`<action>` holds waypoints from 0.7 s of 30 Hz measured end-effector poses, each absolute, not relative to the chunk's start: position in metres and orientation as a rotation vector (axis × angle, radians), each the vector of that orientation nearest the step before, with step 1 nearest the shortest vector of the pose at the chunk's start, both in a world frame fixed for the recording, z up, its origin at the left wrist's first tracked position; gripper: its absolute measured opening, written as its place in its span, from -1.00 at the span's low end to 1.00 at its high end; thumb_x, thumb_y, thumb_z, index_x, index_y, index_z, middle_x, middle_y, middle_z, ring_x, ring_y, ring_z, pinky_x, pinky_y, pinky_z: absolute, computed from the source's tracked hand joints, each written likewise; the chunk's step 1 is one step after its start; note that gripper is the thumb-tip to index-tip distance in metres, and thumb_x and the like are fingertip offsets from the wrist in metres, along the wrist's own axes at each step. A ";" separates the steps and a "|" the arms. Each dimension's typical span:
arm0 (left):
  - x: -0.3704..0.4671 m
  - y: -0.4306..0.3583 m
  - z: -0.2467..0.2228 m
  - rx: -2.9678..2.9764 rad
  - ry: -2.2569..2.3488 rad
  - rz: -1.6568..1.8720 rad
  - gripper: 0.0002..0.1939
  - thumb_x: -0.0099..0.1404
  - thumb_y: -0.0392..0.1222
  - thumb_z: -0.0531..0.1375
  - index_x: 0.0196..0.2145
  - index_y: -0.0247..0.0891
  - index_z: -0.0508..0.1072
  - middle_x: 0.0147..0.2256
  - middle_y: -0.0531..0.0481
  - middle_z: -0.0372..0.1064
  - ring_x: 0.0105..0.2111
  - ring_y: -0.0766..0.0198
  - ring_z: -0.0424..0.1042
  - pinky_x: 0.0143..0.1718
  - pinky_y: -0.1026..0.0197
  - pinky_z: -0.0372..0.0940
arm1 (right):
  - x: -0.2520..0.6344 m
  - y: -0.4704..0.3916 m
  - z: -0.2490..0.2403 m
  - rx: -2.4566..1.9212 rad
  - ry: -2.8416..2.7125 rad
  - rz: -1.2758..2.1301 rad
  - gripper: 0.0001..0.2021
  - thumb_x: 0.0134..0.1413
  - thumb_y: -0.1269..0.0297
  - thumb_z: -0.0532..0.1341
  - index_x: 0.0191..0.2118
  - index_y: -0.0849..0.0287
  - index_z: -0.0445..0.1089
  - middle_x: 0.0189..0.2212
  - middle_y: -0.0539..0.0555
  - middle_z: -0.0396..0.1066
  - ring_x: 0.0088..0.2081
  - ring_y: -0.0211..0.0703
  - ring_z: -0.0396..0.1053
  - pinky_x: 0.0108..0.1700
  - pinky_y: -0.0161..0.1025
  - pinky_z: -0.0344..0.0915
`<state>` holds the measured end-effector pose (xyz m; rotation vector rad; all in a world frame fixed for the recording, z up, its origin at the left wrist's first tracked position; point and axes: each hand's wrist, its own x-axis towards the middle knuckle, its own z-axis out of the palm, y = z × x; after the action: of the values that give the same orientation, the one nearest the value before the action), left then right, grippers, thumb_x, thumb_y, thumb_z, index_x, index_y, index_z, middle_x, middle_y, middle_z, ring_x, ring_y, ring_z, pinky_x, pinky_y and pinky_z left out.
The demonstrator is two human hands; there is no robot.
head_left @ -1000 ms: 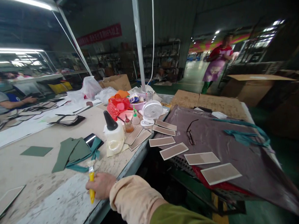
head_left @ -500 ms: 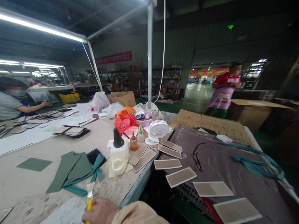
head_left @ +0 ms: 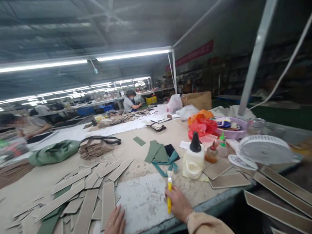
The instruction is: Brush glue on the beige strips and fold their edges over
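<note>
My right hand (head_left: 179, 201) grips a yellow-handled paintbrush (head_left: 169, 194) at the right of the stained white sheet (head_left: 142, 195), my left hand (head_left: 115, 225) unclenched at its left.

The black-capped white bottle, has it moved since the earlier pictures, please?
No; the black-capped white bottle keeps its place on the table, beside the red-tipped bottle.

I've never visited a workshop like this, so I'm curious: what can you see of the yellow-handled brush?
The brush has a yellow handle, a silvery, metal-looking band and short, pale bristles. The right hand holds it by the handle, bristle end pointing away from the person. It is by the near edge of the worktable, to the left of the black-capped bottle in the picture. Whether the bristles touch the tabletop is unclear.
</note>
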<state>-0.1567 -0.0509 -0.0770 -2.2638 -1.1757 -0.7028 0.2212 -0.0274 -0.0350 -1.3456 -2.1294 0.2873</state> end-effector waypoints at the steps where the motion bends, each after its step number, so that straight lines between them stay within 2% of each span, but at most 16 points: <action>1: -0.157 -0.052 -0.079 -2.270 -1.205 -0.670 -0.63 0.30 -0.26 0.07 0.06 -0.19 0.39 0.06 -0.14 0.38 0.08 0.07 0.36 -0.04 0.08 0.40 | 0.222 -0.029 -0.034 -1.349 -2.133 0.297 -0.85 0.16 0.42 0.12 -0.22 0.19 0.43 -0.14 0.17 0.45 -0.04 -0.01 0.28 0.06 -0.11 0.24; 11: -0.146 -0.060 -0.077 -2.254 -1.364 -0.521 -0.64 0.35 -0.18 0.03 0.02 -0.24 0.47 0.12 -0.17 0.33 0.12 0.04 0.33 0.01 0.01 0.40 | 0.222 -0.031 -0.028 -1.399 -2.166 0.288 -0.85 0.19 0.40 0.12 -0.22 0.16 0.44 -0.11 0.13 0.46 -0.05 -0.03 0.32 0.03 -0.12 0.29; 16: -0.127 -0.073 -0.055 -2.178 -1.700 -0.362 -0.63 0.36 -0.15 0.02 0.04 -0.13 0.46 0.15 -0.10 0.31 0.17 -0.03 0.26 0.12 -0.20 0.25 | 0.226 -0.028 -0.037 -1.323 -2.170 0.240 -0.81 0.22 0.38 0.08 -0.21 0.14 0.44 -0.11 0.15 0.47 -0.04 -0.02 0.34 0.05 -0.10 0.31; 18: -0.121 -0.076 -0.048 -2.130 -1.820 -0.327 -0.62 0.36 -0.11 0.03 0.06 -0.17 0.45 0.16 -0.15 0.29 0.19 -0.11 0.22 0.12 -0.31 0.18 | 0.228 -0.026 -0.042 -1.296 -2.177 0.223 -0.81 0.24 0.34 0.07 -0.20 0.14 0.45 -0.09 0.16 0.47 -0.04 -0.01 0.34 0.05 -0.09 0.31; 21: -0.114 -0.079 -0.042 -2.070 -1.928 -0.360 -0.61 0.34 -0.10 0.05 0.06 -0.22 0.45 0.16 -0.21 0.27 0.22 -0.13 0.16 0.15 -0.34 0.08 | 0.230 -0.023 -0.048 -1.277 -2.183 0.202 -0.80 0.24 0.27 0.09 -0.19 0.14 0.45 -0.07 0.17 0.47 -0.03 0.02 0.34 0.05 -0.07 0.32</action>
<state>-0.1139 -0.0793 -0.0421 -2.0704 -1.9276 -0.3604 0.2301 -0.0234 -0.0482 -1.2766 -2.1827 0.2024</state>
